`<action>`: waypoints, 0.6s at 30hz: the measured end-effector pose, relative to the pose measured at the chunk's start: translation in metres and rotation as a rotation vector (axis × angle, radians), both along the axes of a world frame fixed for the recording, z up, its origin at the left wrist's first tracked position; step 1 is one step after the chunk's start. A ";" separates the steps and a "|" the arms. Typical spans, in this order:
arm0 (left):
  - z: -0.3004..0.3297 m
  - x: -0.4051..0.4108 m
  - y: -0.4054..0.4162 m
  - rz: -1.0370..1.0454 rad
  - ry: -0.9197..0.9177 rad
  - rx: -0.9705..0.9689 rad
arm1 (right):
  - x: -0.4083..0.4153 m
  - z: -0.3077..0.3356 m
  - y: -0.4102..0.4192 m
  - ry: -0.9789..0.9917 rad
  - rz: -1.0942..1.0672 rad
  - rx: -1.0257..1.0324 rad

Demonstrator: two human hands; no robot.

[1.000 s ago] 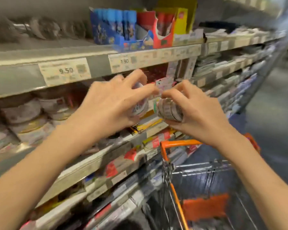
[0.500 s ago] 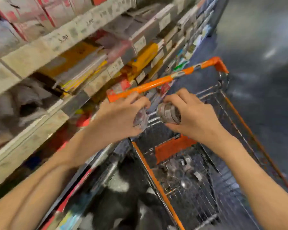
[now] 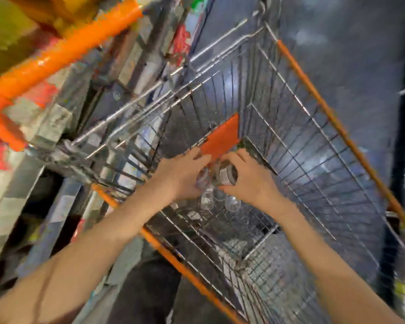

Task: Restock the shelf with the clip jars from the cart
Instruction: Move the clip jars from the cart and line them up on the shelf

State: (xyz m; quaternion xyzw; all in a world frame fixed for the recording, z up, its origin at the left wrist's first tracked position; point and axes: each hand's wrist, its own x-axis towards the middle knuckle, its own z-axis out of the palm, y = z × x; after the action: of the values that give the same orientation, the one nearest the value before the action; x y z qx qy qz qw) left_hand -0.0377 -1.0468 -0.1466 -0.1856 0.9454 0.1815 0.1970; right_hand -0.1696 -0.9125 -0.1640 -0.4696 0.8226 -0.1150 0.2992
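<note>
Both hands are reaching down into the wire cart [image 3: 313,146], meeting over its near end. The right hand [image 3: 250,181] is gripping a labelled clip jar [image 3: 227,175], its fingers [image 3: 234,157] curling over the top while the thumb is pressing in from below; the jar is lying tilted on its side in that grip. The left hand [image 3: 180,176] is holding a second jar [image 3: 202,180] just beside the first, its fingers curling round it, though motion blur is hiding most of that jar and the exact grip. The two jars are sitting nearly touching between the hands.

Under the hands, more clear jars [image 3: 222,201] are lying loose on the cart floor, blurred into glassy shapes. An orange flap [image 3: 222,136] is standing against the cart's wire wall just beyond the fingertips. The orange handle [image 3: 63,52] is running across the upper left, and orange trim is lining the cart's rims. The shelf [image 3: 21,127] is showing along the left edge as a smear of grey edges and red and yellow packaging. Dark floor [image 3: 348,43] is filling the upper right.
</note>
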 end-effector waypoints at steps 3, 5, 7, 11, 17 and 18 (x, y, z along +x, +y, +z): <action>-0.045 -0.013 0.010 -0.047 0.004 0.008 | 0.002 -0.043 0.012 -0.023 -0.035 0.102; -0.073 -0.015 0.013 -0.065 -0.034 0.049 | 0.006 -0.071 0.017 -0.044 -0.072 0.144; -0.096 -0.016 0.015 -0.089 -0.132 0.101 | 0.008 -0.099 0.022 -0.075 -0.116 0.179; -0.124 -0.015 0.016 -0.063 -0.269 0.101 | 0.008 -0.147 0.028 -0.165 -0.215 0.297; -0.158 -0.018 0.024 0.065 -0.330 0.161 | 0.009 -0.191 0.038 -0.238 -0.343 0.256; -0.161 -0.017 0.025 0.063 -0.337 0.154 | 0.010 -0.195 0.039 -0.240 -0.347 0.261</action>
State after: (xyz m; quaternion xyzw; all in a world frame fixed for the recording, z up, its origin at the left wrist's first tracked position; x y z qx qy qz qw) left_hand -0.0552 -1.0214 -0.3079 -0.2271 0.8761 0.2257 0.3606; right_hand -0.1600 -0.8733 -0.3590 -0.2616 0.8575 -0.1124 0.4285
